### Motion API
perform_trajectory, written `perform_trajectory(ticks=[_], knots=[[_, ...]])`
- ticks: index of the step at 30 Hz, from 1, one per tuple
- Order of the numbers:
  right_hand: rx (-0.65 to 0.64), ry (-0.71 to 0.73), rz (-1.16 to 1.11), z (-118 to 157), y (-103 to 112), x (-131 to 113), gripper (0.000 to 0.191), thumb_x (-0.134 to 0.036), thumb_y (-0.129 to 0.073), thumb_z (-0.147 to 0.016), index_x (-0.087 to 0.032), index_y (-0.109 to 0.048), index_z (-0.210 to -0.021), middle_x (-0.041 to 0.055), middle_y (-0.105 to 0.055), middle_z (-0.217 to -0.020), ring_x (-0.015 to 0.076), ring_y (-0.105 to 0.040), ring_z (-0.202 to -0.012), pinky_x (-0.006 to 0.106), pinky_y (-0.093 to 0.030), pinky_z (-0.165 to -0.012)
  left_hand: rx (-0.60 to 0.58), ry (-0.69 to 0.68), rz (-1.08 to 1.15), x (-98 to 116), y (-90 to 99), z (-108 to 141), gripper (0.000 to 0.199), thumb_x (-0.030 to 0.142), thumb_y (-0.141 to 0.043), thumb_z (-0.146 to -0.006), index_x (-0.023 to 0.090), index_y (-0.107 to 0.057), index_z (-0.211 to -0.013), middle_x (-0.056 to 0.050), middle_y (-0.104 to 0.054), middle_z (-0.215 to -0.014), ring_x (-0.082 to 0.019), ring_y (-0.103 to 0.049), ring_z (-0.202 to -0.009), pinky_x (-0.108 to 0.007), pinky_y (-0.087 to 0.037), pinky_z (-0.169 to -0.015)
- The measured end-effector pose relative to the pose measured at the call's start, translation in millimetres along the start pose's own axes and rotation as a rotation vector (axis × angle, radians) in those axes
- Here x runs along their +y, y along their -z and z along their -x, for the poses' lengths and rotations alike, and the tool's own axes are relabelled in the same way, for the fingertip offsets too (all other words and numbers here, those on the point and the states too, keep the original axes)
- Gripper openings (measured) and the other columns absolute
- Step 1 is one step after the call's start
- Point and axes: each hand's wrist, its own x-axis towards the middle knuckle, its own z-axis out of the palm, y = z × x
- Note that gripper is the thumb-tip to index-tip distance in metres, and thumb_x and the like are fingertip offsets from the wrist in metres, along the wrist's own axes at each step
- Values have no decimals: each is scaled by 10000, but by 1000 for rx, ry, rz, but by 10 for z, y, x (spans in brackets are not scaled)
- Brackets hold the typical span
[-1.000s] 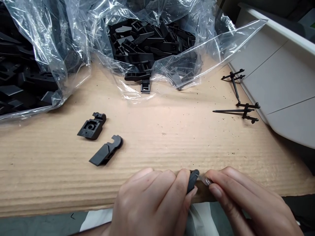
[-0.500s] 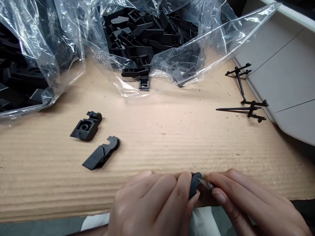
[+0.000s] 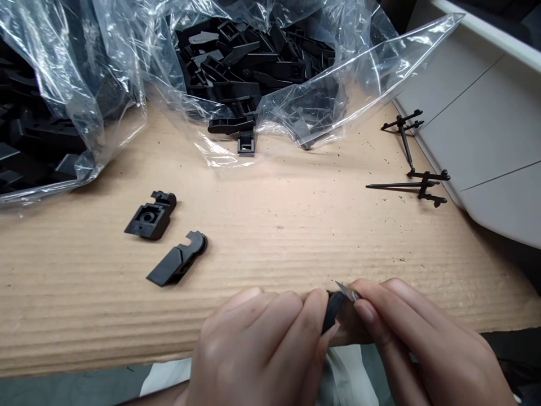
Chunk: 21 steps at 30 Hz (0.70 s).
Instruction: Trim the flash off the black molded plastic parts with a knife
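wide work surface of tan cardboard point(image 3: 270, 225), faint ridges running side to side, filling most of view. grey-green floor point(image 3: 63, 390) below front edge, at lower left. right side: pale grey bin point(image 3: 486, 129) with lighter rim, two thin dark lines across wall. dark area point(image 3: 499, 11) beyond bin, top right. soft light, brightest on middle of cardboard.

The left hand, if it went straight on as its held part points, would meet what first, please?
Probably the blade in the right hand, just past the held part, though depth between them is unclear.
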Motion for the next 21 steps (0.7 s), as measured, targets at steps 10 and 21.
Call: perform_trajectory(ticks=[10, 21], knots=[[28, 133, -63, -9, 86, 99, 260, -236, -435, -854, -166, -523, -1088, 43, -628, -831, 112, -639, -763, 147, -515, -637, -49, -49, 40, 64, 122, -22, 174, 134, -415, -828, 156, -584, -865, -17, -608, -675, -167, -556, -559, -267, -432, -508], [4, 275, -166, 63, -6, -19, 327, -207, -488, -824, -151, -545, -1141, 21, -618, -697, 118, -614, -628, 192, -512, -578, -43, -39, 48, 73, 134, -16, 229, 129, -371, -821, 154, -597, -802, -30, -643, -681, -167, -599, -570, -269, -487, -537]])
